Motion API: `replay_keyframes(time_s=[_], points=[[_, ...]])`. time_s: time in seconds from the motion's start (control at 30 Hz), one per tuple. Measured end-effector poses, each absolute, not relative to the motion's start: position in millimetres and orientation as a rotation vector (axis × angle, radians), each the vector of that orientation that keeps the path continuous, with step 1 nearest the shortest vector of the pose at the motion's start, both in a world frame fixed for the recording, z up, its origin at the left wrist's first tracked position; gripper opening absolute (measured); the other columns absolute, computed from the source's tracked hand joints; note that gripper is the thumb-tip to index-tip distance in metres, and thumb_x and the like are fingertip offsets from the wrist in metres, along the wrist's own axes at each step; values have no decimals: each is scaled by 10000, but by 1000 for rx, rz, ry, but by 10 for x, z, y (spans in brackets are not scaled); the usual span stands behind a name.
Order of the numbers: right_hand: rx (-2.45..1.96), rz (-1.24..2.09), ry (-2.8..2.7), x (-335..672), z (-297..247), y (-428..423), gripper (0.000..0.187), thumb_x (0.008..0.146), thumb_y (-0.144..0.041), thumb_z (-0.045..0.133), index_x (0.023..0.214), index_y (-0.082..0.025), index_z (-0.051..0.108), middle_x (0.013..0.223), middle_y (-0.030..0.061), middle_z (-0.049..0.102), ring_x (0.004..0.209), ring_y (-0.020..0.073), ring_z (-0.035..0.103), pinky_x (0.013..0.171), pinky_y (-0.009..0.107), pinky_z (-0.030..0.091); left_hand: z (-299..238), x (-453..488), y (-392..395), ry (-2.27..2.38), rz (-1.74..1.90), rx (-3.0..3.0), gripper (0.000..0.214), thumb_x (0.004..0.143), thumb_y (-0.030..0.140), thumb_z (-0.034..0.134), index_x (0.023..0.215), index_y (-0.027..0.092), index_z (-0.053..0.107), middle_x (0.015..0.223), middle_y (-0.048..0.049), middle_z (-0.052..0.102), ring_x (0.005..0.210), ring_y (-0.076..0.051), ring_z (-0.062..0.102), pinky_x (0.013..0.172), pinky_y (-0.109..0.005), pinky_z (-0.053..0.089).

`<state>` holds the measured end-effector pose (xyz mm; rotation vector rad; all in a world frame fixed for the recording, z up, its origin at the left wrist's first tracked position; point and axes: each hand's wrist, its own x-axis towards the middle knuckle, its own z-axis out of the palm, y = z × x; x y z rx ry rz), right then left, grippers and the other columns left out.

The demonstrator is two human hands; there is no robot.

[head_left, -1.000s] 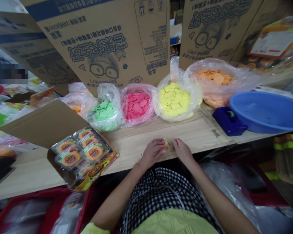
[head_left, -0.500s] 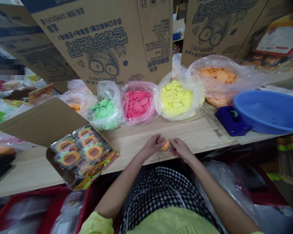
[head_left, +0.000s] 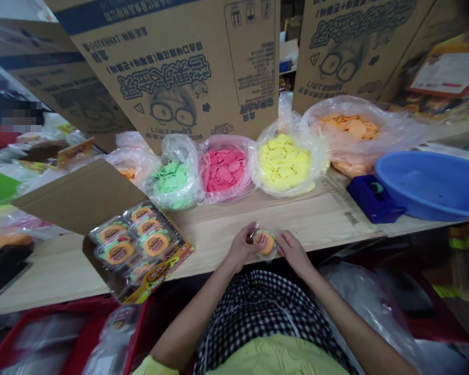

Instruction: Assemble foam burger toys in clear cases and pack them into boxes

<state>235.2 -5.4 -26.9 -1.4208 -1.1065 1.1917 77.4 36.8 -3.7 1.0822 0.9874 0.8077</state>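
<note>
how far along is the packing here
Done: several boxed packs sit in the box. In hand: one pack, held between the left hand and right hand at the table edge. Left: hard to say; the green bag, pink bag, yellow bag and orange bag look well filled.

Basin (head_left: 433,182) right of bags (head_left: 285,164)

We are in a workroom where things get packed. We see big cardboard boxes (head_left: 172,67) at the back of a long wooden table (head_left: 324,219), plastic bags (head_left: 285,164) full of green, pink, yellow and orange pieces, a blue tape holder (head_left: 375,199), and an open box of little burger packs (head_left: 140,245).
</note>
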Motion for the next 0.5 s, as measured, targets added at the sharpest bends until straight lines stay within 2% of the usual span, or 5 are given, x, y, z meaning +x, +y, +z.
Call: replay_keyframes(time_s=[0.1, 0.17, 0.23, 0.33, 0.5], points=[[-1384, 1198, -1235, 2334, -225, -329, 279, 845, -483, 371, 787, -221, 448, 621, -45, 422, 548, 118, 412, 500, 220, 344, 21, 708, 129, 906, 836, 848, 602, 568, 262, 755, 1123, 169, 541, 1064, -75, 593, 919, -175, 558, 846, -314, 414], [-1400, 1174, -1370, 2342, -201, -535, 257, 868, -454, 353, 827, -224, 459, 607, -48, 417, 544, 120, 406, 516, 224, 340, 48, 675, -56, 897, 853, 706, 410, 641, 323, 701, 1002, 150, 611, 953, -64, 632, 840, -153, 576, 801, -288, 423], [-1419, 1147, -1493, 2351, -195, -730, 238, 882, -427, 341, 837, -223, 455, 579, -54, 398, 523, 119, 392, 509, 225, 325, 50, 642, -241, 928, 873, 609, 321, 667, 364, 674, 892, 138, 643, 844, -53, 646, 761, -140, 582, 745, -272, 430], [-1441, 1142, -1624, 2347, -217, -985, 212, 891, -395, 334, 846, -220, 444, 589, -49, 413, 525, 122, 407, 507, 227, 321, 14, 559, -504, 952, 850, 578, 316, 654, 361, 686, 865, 129, 647, 796, -54, 647, 725, -146, 584, 705, -275, 432], [-1442, 1169, -1850, 2325, -233, -1276, 202, 897, -352, 323, 876, -214, 469, 747, 4, 556, 668, 145, 519, 609, 245, 378, -71, 366, -872, 955, 741, 567, 321, 648, 343, 694, 881, 127, 651, 886, -84, 648, 766, -168, 589, 712, -296, 434]])
